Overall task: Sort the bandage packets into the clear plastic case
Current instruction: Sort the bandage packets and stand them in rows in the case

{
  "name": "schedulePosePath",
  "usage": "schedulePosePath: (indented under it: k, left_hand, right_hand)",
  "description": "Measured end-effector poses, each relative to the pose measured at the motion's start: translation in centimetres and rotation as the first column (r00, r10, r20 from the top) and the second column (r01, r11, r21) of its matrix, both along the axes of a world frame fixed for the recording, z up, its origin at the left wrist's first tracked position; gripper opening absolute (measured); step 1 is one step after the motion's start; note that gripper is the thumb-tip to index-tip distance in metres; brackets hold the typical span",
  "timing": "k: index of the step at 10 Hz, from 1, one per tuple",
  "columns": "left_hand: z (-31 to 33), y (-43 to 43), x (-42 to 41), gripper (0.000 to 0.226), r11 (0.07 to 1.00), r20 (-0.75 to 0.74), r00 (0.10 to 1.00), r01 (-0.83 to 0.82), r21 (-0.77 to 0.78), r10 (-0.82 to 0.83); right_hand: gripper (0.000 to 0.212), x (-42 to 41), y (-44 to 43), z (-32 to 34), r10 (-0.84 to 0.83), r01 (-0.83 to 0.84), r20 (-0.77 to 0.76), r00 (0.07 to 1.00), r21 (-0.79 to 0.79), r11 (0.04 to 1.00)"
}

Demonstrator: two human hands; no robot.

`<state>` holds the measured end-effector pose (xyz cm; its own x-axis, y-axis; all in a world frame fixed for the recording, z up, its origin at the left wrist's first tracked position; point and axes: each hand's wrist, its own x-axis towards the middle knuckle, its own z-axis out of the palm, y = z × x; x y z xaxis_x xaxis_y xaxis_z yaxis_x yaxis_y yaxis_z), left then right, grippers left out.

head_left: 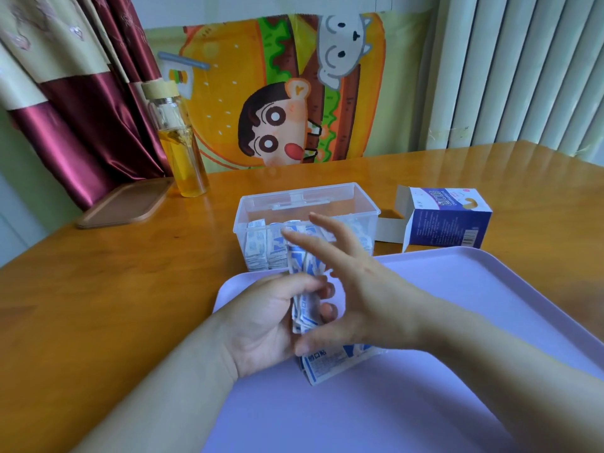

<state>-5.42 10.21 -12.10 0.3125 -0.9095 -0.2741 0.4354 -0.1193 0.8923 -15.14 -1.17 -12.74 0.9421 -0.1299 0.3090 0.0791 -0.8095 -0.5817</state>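
Glossy orange wood makes up the table point(130, 289), backed by a cartoon cloth point(277, 93), with a lilac tray point(490, 305) on the near side. Over the tray's far left corner the left hand point(271, 325) grips a bundle of bandage packets point(305, 308), fingers curled round it, the bundle's long axis standing roughly upright and leaning away from the person. The right hand point(359, 289) is spread beside and over the bundle, fingers straight, thumb under its lower end; it seems to grip nothing.

The clear case point(248, 207) stands open straight ahead, just beyond the tray's far edge, already holding upright rows of packets point(261, 253). The left hand is the one loaded; the right hand's fingers lie between bundle and case, so they probably need to clear before the bundle goes forward and down.

A few loose packets point(333, 364) lie flat on the tray beneath the hands. An opened carton point(447, 220) lies right of the case, a bottle point(183, 148) far left; neither blocks the path.
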Motion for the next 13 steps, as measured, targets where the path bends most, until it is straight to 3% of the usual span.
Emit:
schedulePosePath:
  k: [3,4,6,8,9,10,13]
  left_hand:
    - [0.3,0.1,-0.4,0.011,1.0,0.063,0.998,0.008,0.018,-0.009]
    - [0.4,0.1,-0.6,0.007,0.999,0.087,0.996,-0.02,0.033,0.017]
    - [0.5,0.1,-0.7,0.009,0.999,0.069,0.997,-0.026,0.022,0.024]
    - [0.1,0.2,0.1,0.017,0.995,0.023,0.998,0.056,0.083,-0.058]
    - [0.1,0.1,0.1,0.02,0.994,-0.019,0.999,0.033,0.107,-0.031]
    - [0.1,0.2,0.1,0.021,0.993,0.011,1.0,0.02,0.114,-0.022]
    - [0.3,0.5,0.0,0.031,0.991,0.075,0.994,0.065,0.121,-0.074]
  right_hand:
    - [0.095,0.0,0.8,0.5,-0.006,0.014,0.038,0.999,-0.223,0.975]
    - [0.088,-0.1,0.6,0.5,-0.064,0.064,0.004,0.998,-0.147,0.987]
    - [0.082,0.5,0.5,-0.6,-0.057,0.063,0.103,0.993,-0.055,0.997]
    - [0.032,-0.2,0.1,1.1,-0.091,0.046,0.159,0.983,0.266,0.963]
    - [0.007,0.0,-0.5,1.2,-0.141,0.083,0.242,0.96,0.238,0.968]
    - [0.01,0.0,-0.7,1.0,-0.176,0.126,0.246,0.953,0.205,0.971]
    - [0.011,-0.1,-0.7,1.6,-0.161,0.072,0.23,0.96,0.351,0.933]
